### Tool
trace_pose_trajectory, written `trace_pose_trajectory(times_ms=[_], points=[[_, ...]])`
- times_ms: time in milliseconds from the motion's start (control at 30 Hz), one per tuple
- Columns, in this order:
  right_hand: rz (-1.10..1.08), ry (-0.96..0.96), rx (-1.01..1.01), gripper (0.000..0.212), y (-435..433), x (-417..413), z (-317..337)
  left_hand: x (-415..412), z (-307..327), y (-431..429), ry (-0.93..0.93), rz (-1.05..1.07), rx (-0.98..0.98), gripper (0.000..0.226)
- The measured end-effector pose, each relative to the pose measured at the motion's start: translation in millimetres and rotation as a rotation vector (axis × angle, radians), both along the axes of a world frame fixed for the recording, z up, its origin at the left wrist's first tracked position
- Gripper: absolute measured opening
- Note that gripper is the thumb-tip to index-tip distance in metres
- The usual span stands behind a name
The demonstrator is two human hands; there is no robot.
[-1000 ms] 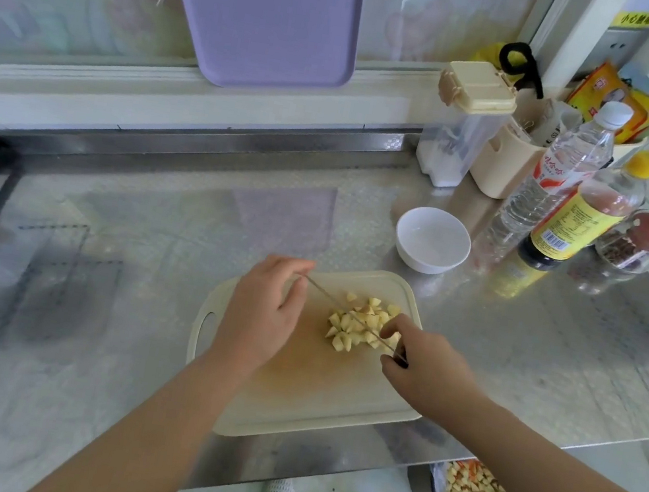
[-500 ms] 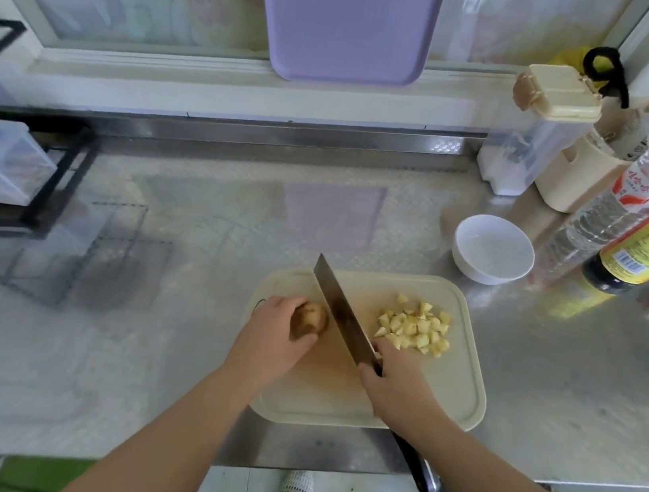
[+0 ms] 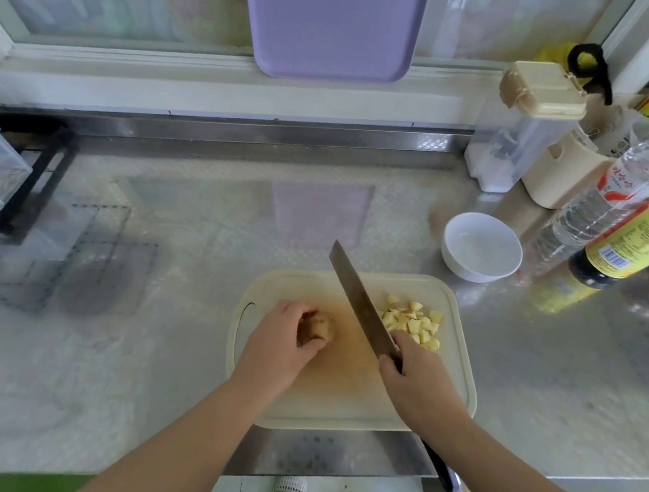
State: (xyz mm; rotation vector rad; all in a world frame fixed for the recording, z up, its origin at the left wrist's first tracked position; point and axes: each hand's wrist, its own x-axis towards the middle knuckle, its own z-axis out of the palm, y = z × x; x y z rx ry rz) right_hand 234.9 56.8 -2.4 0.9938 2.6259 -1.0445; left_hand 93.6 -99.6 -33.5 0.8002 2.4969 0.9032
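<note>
Since a second ago the knife (image 3: 360,305) has left the cubes (image 3: 412,322) and swung up over the board (image 3: 459,373), slanting between the pile and a fresh chunk (image 3: 322,326). Left hand (image 3: 279,348) curls round that chunk at the board's left side, pinning it down. Right hand (image 3: 416,379) is wrapped tight on the handle. Dicing looks part done: the next move probably calls for lowering the blade onto the chunk, fingertips tucked clear. Board sits at the front edge of a steel worktop (image 3: 186,268). A white bowl (image 3: 481,247) and bottles (image 3: 621,196) stand behind right, and a purple tray (image 3: 330,17) leans at the window.
</note>
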Motion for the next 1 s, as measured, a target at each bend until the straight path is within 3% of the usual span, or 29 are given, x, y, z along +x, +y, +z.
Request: trace_pose_trajectory(times_ms=[167,400,1000], points=[[0.089,-0.006,0.058,0.02,-11,-8,19,6,0,6,-0.058,0.031,0.054,0.04],[0.14,-0.039,0.095,0.018,-20,-7,22,9,3,6,-0.042,0.105,0.103,0.019],[0.144,-0.16,0.036,0.014,-33,-19,19,4,9,12,-0.044,0.126,0.011,0.02]])
